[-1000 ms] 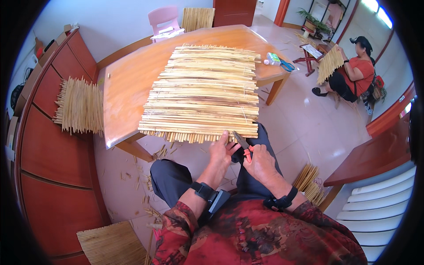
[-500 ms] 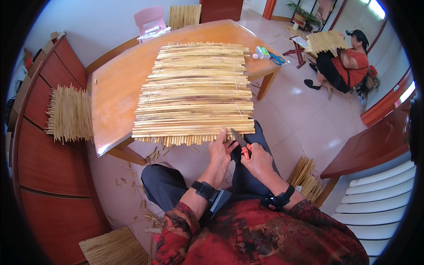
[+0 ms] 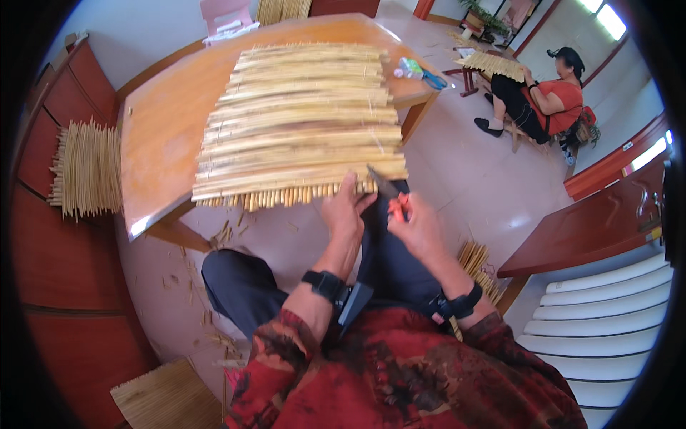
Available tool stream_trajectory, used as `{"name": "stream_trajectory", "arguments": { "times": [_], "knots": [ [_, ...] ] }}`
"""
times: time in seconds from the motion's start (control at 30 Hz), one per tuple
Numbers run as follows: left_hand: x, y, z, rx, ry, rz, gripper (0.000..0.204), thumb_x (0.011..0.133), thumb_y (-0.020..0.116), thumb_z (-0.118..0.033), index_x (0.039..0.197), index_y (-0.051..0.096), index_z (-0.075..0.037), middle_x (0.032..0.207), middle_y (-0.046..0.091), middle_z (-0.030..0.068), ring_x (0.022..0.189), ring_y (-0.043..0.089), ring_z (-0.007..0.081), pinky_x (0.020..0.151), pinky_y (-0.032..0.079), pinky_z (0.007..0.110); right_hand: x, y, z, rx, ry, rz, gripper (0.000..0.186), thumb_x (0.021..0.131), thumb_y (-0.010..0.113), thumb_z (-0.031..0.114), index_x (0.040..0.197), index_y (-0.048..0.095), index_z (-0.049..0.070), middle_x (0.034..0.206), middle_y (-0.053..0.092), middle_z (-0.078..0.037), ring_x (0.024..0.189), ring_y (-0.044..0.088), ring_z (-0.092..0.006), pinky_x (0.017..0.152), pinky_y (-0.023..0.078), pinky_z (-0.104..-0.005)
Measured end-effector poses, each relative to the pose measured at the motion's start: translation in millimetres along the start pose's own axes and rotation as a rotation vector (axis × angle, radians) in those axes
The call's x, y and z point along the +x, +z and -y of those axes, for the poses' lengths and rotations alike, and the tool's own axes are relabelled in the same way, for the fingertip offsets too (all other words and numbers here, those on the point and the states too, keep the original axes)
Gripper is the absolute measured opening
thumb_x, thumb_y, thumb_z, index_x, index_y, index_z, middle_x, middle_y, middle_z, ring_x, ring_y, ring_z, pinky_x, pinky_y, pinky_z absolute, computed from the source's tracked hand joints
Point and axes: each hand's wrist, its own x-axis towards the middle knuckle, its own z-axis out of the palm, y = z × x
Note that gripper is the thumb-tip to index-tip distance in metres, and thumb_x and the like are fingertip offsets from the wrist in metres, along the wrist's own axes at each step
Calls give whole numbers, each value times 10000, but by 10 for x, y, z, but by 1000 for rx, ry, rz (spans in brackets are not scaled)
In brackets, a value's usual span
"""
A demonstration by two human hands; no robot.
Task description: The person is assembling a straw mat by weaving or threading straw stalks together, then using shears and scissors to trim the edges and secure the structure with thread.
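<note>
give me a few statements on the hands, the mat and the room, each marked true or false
1. The right hand holds an orange-handled plier-like tool. True.
2. The left hand is at the near edge of the stick mat. True.
3. The mat's sticks point away from the person. False: they run side to side.
4. A blue-handled tool lies on the wooden table, right of the mat. True.
5. The pink chair stands on the table's near side. False: it is beyond the far edge.
6. The co-worker is standing. False: that person is seated.
</note>
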Motion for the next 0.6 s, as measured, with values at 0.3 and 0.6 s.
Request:
{"name": "stream_trajectory", "arguments": {
  "times": [0.3,0.6],
  "knots": [
    [153,-94,396,-14,16,-214,246,806,570,-109,995,489,25,900,575,111,741,600,232,610,551,349,734,-998,-106,306,-262,-292,185,705,590,145,797,512,4,665,540,-135,579,541,-244,584,434,-327],
    [121,107,581,260,-87,-300,348,766,646,-256,1001,486,-55,889,567,45,852,543,198,611,487,370,444,-601,-1122,417,-126,39,188,685,581,123,786,484,-3,763,530,-134,702,541,-237,677,431,-314]
  ]
}}
